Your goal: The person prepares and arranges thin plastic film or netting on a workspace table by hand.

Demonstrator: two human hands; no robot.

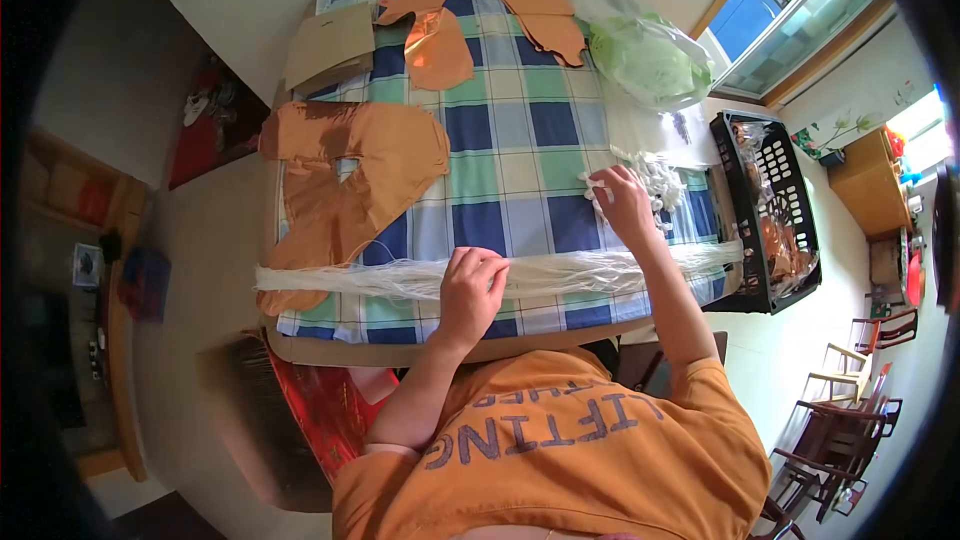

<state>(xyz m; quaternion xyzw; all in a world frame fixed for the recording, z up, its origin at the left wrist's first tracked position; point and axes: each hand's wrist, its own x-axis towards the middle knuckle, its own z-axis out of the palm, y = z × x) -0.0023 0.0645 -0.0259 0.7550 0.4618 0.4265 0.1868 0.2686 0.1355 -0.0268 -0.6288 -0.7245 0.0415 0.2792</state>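
A long bundle of thin white strings (570,274) lies across the near side of the checked cloth. My left hand (472,292) is over the middle of this bundle, its fingers closed in a pinch on some of the strings. Farther right, my right hand (624,202) reaches to a pile of small white pieces (662,180). Its fingertips are closed around one small white piece (598,186), whose exact kind is too small to tell. A large copper-coloured foil balloon (400,155), flat, lies to the left, with its lower end under the strings.
More flat copper foil balloons (440,50) and a brown cardboard piece (330,48) lie at the far side. A clear plastic bag with green contents (650,60) sits at the back right. Beside the table's right edge stands a black crate (770,155) holding wrapped copper items.
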